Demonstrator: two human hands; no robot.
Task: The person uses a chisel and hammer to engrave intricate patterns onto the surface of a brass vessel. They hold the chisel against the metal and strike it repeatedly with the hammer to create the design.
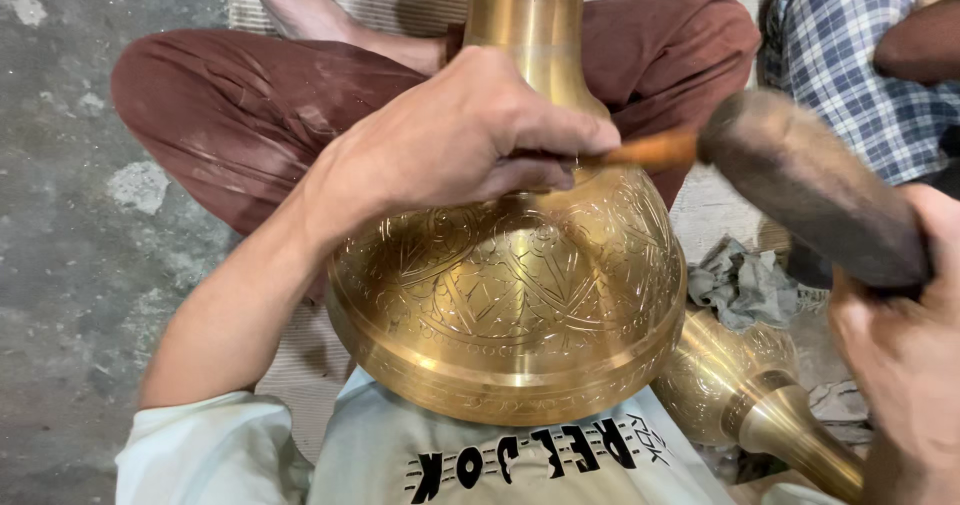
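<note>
left hand fisted, right hand clenched (blurred)

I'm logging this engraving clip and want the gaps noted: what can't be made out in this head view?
- Tip of the chisel: hidden under the left hand, so its contact with the brass vase cannot be seen.
- Mallet: blurred by motion.
- Right hand: cut off by the right edge.
- Vase neck top: cut off by the upper edge.
- Second brass vessel: partly behind the vase and cut off by the bottom edge.
</note>
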